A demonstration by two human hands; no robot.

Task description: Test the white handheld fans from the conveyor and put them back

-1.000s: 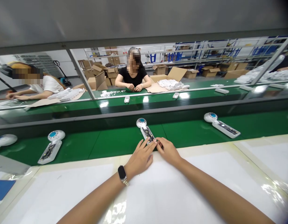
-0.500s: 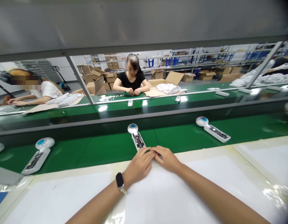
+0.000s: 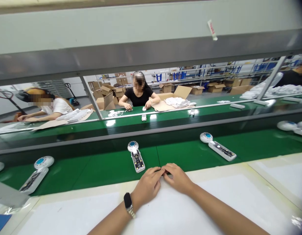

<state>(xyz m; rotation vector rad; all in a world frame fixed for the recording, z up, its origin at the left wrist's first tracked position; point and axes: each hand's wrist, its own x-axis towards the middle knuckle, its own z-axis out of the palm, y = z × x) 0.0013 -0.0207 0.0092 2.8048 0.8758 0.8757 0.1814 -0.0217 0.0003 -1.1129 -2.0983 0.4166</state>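
The bare left hand (image 3: pixel 148 185) and right hand (image 3: pixel 179 179) met at bent fingers (image 3: pixel 170 168), whether gripping anything I couldn't tell, beside the oblong, round-headed white plastic unit (image 3: pixel 136 157) on the smooth green belt (image 3: pixel 174 154), seemingly best steadied by its rim (image 3: pixel 141 170), off the black circuitry (image 3: pixel 137 161).

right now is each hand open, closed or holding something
Left hand: loosely bent, meeting the other hand; cannot tell whether it holds something small.
Right hand: bent inward, partly hidden; cannot tell whether it holds anything either.
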